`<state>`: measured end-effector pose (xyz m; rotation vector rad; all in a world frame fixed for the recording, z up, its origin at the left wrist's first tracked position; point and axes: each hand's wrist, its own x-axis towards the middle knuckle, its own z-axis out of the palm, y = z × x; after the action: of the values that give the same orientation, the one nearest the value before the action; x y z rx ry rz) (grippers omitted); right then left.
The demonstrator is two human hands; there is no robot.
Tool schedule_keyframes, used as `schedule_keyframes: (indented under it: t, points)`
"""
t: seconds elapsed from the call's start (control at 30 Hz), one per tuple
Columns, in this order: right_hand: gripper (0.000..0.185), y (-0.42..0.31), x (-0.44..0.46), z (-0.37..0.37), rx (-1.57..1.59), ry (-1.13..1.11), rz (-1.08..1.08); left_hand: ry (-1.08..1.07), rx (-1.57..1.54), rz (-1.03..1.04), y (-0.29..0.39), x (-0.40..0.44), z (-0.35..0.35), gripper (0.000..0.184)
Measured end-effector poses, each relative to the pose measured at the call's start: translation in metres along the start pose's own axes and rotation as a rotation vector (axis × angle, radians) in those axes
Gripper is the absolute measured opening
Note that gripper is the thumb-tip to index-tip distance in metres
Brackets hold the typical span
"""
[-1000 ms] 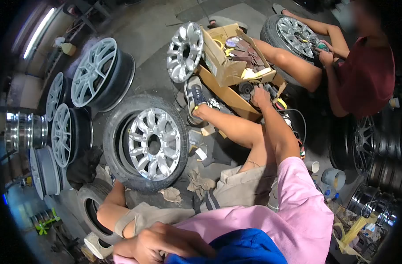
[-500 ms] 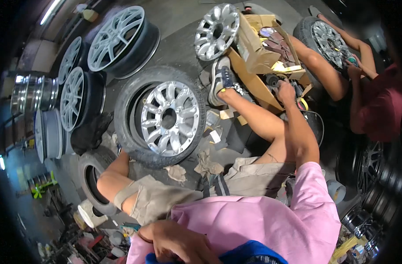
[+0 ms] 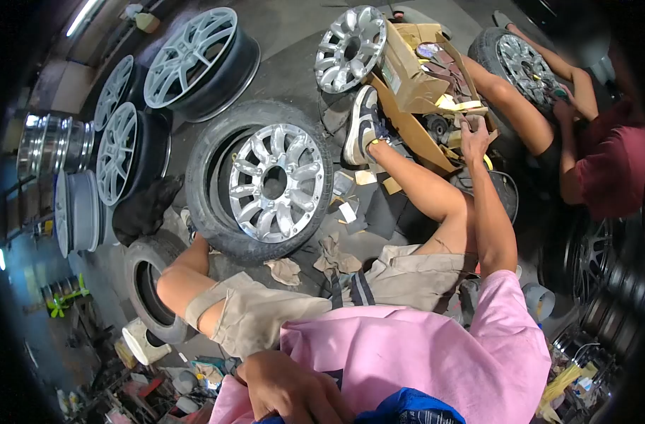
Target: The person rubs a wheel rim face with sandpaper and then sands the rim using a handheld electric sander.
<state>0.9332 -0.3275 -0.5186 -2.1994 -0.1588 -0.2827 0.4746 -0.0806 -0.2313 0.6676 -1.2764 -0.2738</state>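
My right hand (image 3: 476, 140) is over the near edge of a cardboard box (image 3: 406, 78), its fingers closed on a small brown flat piece that looks like sandpaper (image 3: 471, 121). Black round discs (image 3: 436, 126) lie just to its left in a lower open carton (image 3: 407, 134). Close to my chest, my left hand (image 3: 290, 392) is bent downward beside blue cloth (image 3: 411, 410); its fingertips run out of the picture. In front of me, between my legs, a shiny alloy wheel (image 3: 276, 182) leans on a tire (image 3: 209, 205) lying on the floor.
Another alloy wheel (image 3: 350, 49) stands beside the box. Grey rims (image 3: 191, 60) are grouped at the left, near a small tire (image 3: 153, 283). At right a co-worker in a dark red shirt (image 3: 616, 166) handles a wheel with tire (image 3: 524, 63). Paper scraps (image 3: 336, 254) litter the floor.
My right hand has moved from the black discs up and right to the box's edge, with a brown piece now showing in its fingers. My left hand stays near my chest.
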Motion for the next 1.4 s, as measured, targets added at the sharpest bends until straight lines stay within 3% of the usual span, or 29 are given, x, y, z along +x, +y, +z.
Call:
schedule_keyframes:
  t: [0.07,0.17,0.3,0.47,0.57,0.63,0.77,0.9,1.03,1.13,1.23,1.4]
  points:
    - [0.017,-0.010,-0.005,-0.002,0.011,0.109,-0.048,-0.024,0.019,0.015,0.001,-0.002,0.003,0.064]
    - [0.016,-0.011,-0.006,-0.006,0.075,0.074,-0.063,0.031,-0.030,-0.046,0.009,0.000,0.001,0.063]
    - [0.013,-0.016,-0.003,-0.014,-0.152,0.211,-0.270,0.081,-0.116,-0.139,0.019,0.007,-0.008,0.060]
    - [0.014,-0.005,-0.004,-0.012,-0.119,0.194,-0.237,0.115,-0.150,-0.217,0.025,0.018,-0.011,0.057]
    - [0.022,0.003,-0.009,-0.007,-0.003,-0.002,0.070,0.141,-0.150,-0.226,0.024,0.019,-0.005,0.055]
    - [0.026,0.044,-0.008,0.005,-0.003,-0.179,0.053,0.157,-0.154,-0.224,0.021,0.019,-0.001,0.054]
    - [0.039,0.038,-0.013,0.005,-0.176,-0.500,0.271,0.163,-0.159,-0.223,0.019,0.018,0.003,0.052]
    - [0.045,0.036,-0.017,0.010,-0.239,-0.521,0.262,0.174,-0.148,-0.251,0.024,0.017,-0.001,0.050]
    - [0.045,0.032,-0.014,0.007,-0.305,-0.473,0.203,0.187,-0.144,-0.295,0.030,0.019,-0.006,0.048]
    - [0.033,0.029,0.000,0.002,-0.265,-0.068,0.245,0.192,-0.121,-0.386,0.044,0.025,-0.019,0.046]
    - [0.028,0.016,0.016,-0.014,-0.120,0.188,0.224,0.193,-0.098,-0.495,0.060,0.032,-0.034,0.044]
    - [0.025,-0.006,0.047,-0.016,0.029,0.250,0.047,0.193,-0.062,-0.640,0.080,0.041,-0.058,0.042]
